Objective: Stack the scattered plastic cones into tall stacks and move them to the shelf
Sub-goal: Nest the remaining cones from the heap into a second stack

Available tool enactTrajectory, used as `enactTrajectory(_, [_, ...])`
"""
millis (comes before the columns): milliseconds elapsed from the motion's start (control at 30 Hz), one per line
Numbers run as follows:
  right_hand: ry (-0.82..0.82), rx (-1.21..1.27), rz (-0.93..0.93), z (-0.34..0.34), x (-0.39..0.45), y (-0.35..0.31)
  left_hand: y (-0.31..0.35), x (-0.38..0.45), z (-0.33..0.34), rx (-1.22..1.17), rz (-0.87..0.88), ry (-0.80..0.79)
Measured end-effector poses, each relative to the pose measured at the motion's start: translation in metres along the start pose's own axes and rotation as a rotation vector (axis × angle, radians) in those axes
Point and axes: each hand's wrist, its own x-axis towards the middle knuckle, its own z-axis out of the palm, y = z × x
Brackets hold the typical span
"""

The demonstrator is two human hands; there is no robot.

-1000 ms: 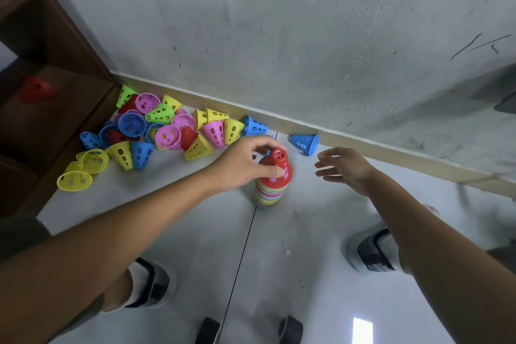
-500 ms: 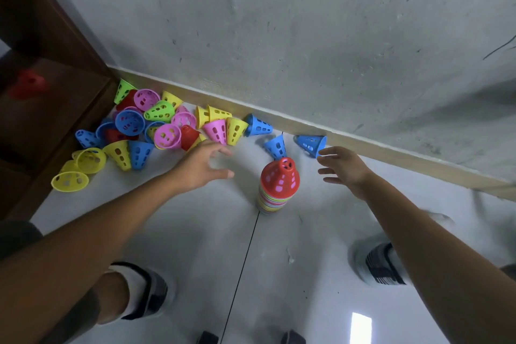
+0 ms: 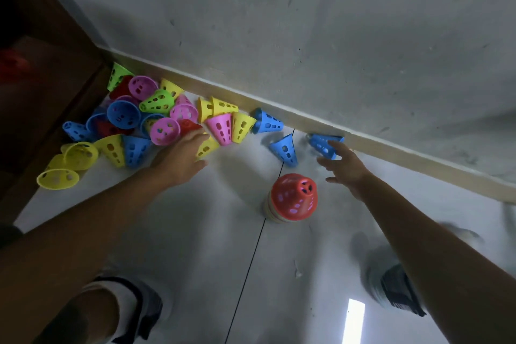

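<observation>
A short stack of cones stands upright on the pale floor, topped by a red cone, right beside a dark seam line in the floor. It stands free, with neither hand on it.

The left hand reaches over the near edge of the loose pile, fingers spread and mostly straight, clamped on nothing. Its fingertips lie at a yellow cone on its side and just beside a red cone and a pink cone; whether they touch is hard to tell. The pile is a jumble of yellow, pink, blue, green and red cones, most tipped over or lying with the open mouth up, packed into the corner between the baseboard and a dark wooden shelf on the left. Something red sits blurred in the shelf's shadow.

The right hand is stretched out with fingers apart and straight, holding nothing. Its longest finger reaches a blue cone lying against the baseboard. Another blue cone lies on its side between that hand and the pile, just behind the stack, and a third blue one rests by the baseboard near the pile's right end.

Below, a shoe and a blurred second shoe stand on the floor either side of the seam. The grey wall rises behind.
</observation>
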Motion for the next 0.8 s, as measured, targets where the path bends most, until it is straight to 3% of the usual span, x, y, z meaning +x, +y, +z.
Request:
enactTrajectory(367, [0.012,-0.032,0.026,0.008,0.025,-0.008,-0.009,0.009,-0.003,0.215,-0.063,-0.101])
enactTrajectory(667, [0.029,-0.12,-0.05,0.022,0.033,-0.035,0.037,0.014,-0.026,-0.382,-0.142,0.017])
enactTrajectory(800, [-0.045,-0.116,-0.041,0.027,0.034,-0.052,0.063,0.016,-0.038,-0.668,-0.148,0.031])
